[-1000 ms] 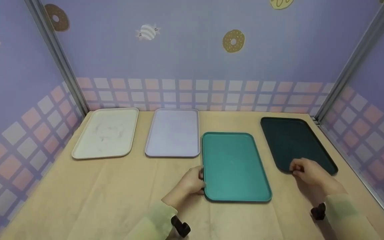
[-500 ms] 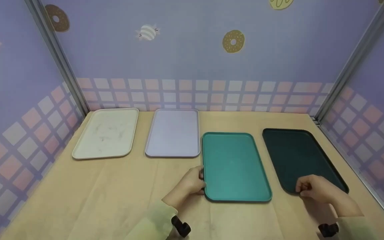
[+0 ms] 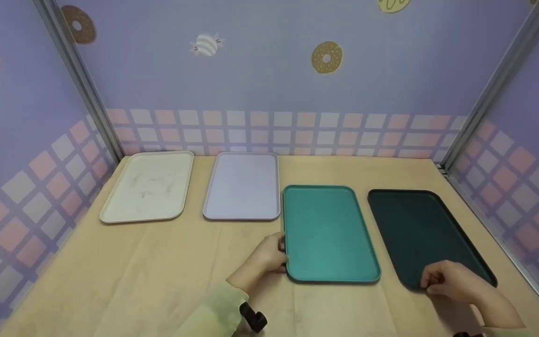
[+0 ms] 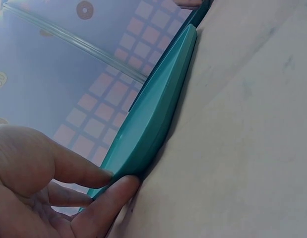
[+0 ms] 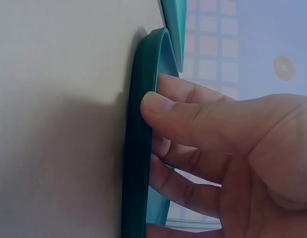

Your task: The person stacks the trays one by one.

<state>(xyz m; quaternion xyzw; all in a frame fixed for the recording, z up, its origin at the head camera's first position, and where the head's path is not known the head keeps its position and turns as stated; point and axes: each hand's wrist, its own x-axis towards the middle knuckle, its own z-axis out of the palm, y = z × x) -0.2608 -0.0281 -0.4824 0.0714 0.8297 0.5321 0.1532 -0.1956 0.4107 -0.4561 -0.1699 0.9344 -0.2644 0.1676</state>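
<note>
A teal tray (image 3: 330,234) lies flat on the table, and my left hand (image 3: 268,255) pinches its left rim near the front corner. In the left wrist view, the fingers and thumb (image 4: 86,171) of that hand sit on either side of the teal rim. To the right lies a dark green tray (image 3: 424,234). My right hand (image 3: 454,283) grips the near rim of the dark tray; in the right wrist view its thumb (image 5: 160,106) presses the outer side while the other fingers curl inside the rim.
A white tray (image 3: 150,187) with faint smudges lies at the back left. Beside it is a pale lilac tray (image 3: 243,187), close to the teal tray's far left corner. Patterned walls (image 3: 269,84) with metal corner posts (image 3: 498,89) enclose the table (image 3: 157,276).
My right hand has drawn the dark green tray toward me and slightly to the right, along the table. The left hand and the teal tray have stayed put.
</note>
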